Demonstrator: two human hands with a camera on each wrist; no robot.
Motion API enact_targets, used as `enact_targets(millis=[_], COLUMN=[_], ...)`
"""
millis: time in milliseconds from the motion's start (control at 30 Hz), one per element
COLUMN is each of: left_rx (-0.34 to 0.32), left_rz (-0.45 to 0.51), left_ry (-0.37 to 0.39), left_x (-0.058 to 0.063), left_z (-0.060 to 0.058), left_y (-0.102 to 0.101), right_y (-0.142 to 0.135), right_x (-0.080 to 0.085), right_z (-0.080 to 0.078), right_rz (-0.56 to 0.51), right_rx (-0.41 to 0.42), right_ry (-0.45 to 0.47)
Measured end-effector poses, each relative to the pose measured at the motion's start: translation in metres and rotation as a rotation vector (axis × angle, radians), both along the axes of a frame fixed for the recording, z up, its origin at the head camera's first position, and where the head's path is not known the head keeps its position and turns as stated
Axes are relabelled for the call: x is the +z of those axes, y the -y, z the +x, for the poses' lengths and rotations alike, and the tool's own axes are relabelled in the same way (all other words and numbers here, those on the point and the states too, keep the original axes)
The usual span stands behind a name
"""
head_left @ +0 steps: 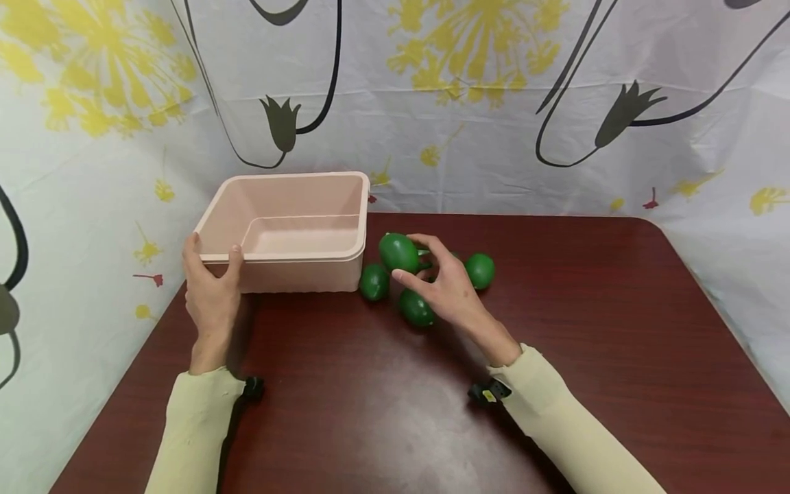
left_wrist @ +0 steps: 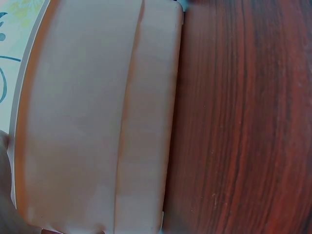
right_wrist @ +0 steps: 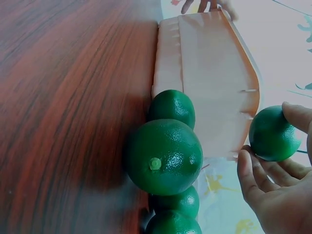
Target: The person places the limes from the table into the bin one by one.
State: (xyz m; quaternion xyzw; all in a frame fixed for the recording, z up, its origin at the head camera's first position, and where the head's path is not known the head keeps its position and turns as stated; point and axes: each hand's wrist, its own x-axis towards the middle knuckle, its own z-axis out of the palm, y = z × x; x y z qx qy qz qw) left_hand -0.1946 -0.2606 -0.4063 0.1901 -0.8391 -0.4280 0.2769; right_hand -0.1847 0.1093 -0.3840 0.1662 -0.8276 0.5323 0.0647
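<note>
A glossy green lime is pinched in my right grip at the middle of the head view, raised off the dark red bench near the right end of a pale pink box. The fruit looks firm and fairly light, unlikely to bruise, though its smooth round skin could slip or roll under a loose touch; the best hold, I judge, is around its widest part, thumb facing fingers. Below and right of it, other limes rest on the bench, partly hidden by my hand, the leftmost lime just beside the box wall. Left of centre, my left grip is clasped on the box's near left corner, thumb over the front rim. A flower-patterned cloth spans the top of the frame.
</note>
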Motion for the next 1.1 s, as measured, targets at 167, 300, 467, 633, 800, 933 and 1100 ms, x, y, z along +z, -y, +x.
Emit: enact_targets(millis=[167,300,467,633,800,933,1100], left_rx=[-0.006,-0.001,0.000,0.001,0.001,0.001,-0.002], left_rz=[0.000,-0.001,0.002,0.001,0.000,0.003,0.004], left_ry=[0.010,0.011,0.012,0.009,0.009,0.011,0.008], left_x=[0.001,0.001,0.001,0.001,0.000,0.000,0.001], left_z=[0.000,0.000,0.000,0.000,0.000,0.000,0.000], left_y=[0.001,0.001,0.000,0.001,0.002,0.002,0.002], right_y=[0.002,0.004,0.007,0.011,0.015,0.018,0.020], right_x=[0.001,0.002,0.006,0.009,0.010,0.010,0.011], right_z=[-0.001,-0.001,-0.001,-0.003,-0.004,-0.005,-0.006], right_rz=[-0.003,-0.008,-0.010,-0.003,-0.005,-0.002,-0.016], right_rx=[-0.010,-0.007,0.008,0.017,0.026,0.031,0.037], right_ry=[-0.007,-0.004,0.012,0.015,0.005,0.000,-0.002])
